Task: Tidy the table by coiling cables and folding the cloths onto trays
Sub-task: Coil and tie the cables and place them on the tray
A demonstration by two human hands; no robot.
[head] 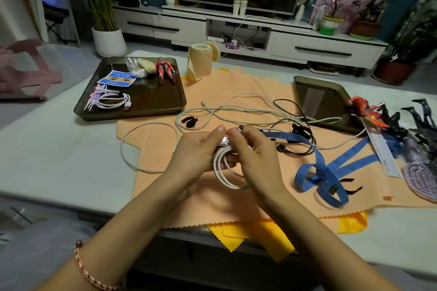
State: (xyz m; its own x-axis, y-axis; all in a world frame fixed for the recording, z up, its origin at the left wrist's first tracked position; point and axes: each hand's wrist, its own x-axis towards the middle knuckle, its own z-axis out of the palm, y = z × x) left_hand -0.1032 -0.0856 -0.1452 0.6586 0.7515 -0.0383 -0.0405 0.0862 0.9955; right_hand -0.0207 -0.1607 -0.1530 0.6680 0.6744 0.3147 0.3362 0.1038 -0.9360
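Observation:
My left hand (197, 152) grips a small coil of white cable (224, 168) over the middle of the peach cloth (255, 92). My right hand (254, 149) pinches the same cable near its plug, right next to the left thumb. The uncoiled rest of this cable trails left in a wide loop (132, 146) across the table. A pale green cable (212, 112), a thin white one and a black cable (305, 146) lie tangled on the cloth behind my hands. A dark tray (163, 104) at the left holds a coiled pink cable (111, 100). A second dark tray (328, 101) sits at the right.
A blue measuring tape (331, 172) loops at the right, beside a clear ruler (383, 151), toy figures (387, 116) and a knitted mat (423, 179). A yellow cloth (255, 234) pokes out under the peach one at the front edge. A paper roll (199, 62) stands at the back.

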